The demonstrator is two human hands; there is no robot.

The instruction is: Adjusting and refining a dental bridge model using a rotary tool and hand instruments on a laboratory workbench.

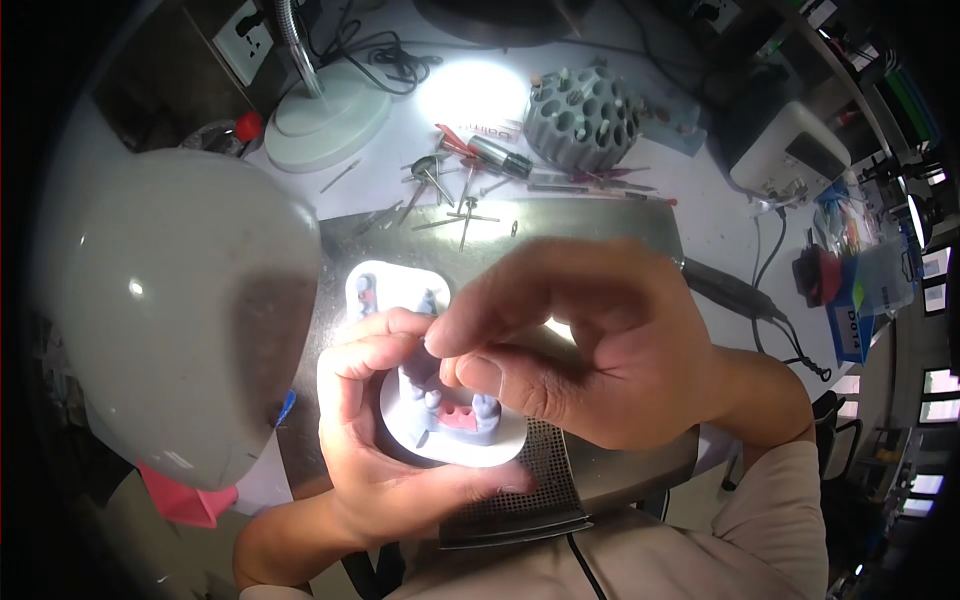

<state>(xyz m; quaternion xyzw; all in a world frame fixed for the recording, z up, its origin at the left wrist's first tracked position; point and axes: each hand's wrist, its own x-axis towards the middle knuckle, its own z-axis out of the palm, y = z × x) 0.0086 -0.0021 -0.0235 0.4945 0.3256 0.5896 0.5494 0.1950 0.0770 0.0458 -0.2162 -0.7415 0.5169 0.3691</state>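
In my left hand is a dental model, gripped by its edges, with grey-blue teeth and a pink gum patch on a white base. A second dental model, also on a white base, shows just beyond my left fingers; part of it is hidden behind them. My right hand is held over the model, thumb and index finger pinched close to the teeth. Whatever lies between those fingertips, if anything, is too small or hidden to make out. Under both hands runs a metal work surface with a perforated grate.
A large white lamp dome fills the left, near a lamp base. Several rotary burs lie scattered before a grey round holder. At right are a dark handpiece, a white control box and a blue bin.
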